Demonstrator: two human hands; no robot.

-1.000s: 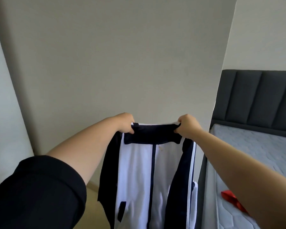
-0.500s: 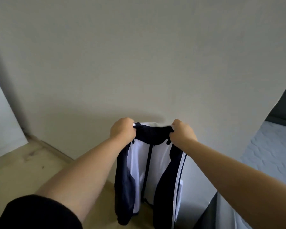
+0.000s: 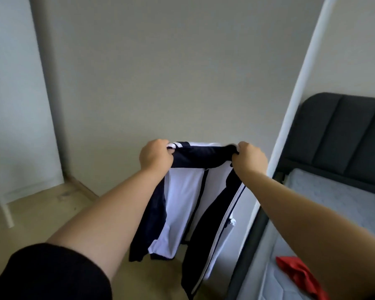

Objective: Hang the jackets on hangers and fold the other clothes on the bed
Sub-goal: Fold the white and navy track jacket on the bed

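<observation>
Jacket (image 3: 186, 191), navy and white, hangs mid-frame in front of the largest thing in view, a plain grey wall (image 3: 160, 72) filling the upper frame.

Bed (image 3: 333, 202) at right edge: dark padded headboard (image 3: 344, 131), bare grey mattress. Half a second ago only a sliver of it showed; the view has swung back right.

White pole (image 3: 299, 83) runs top right down toward the bed's corner, new to the view. May be a clothes rail post; cannot tell.

Jacket hangs clear of the floor, front facing the camera, zip line down the middle, sleeves dangling on both sides. It is not on the bed and not on a hanger.

Red garment (image 3: 299, 276) lies crumpled on the mattress, lower right, well apart from the jacket.

Left hand (image 3: 156, 158) has its fingers curled tight round the collar's left end, white stripes showing just beside the knuckles. Right hand (image 3: 248, 158) is fisted round the right end.

Change: the hands stand wider apart than half a second ago, so the dark collar band is pulled out straight between them, where it was bunched.

Judgement: jacket is being spread and squared up, ready for a hanger. No hanger in frame, so hanging is not yet begun. The red piece looks unfolded.
</observation>
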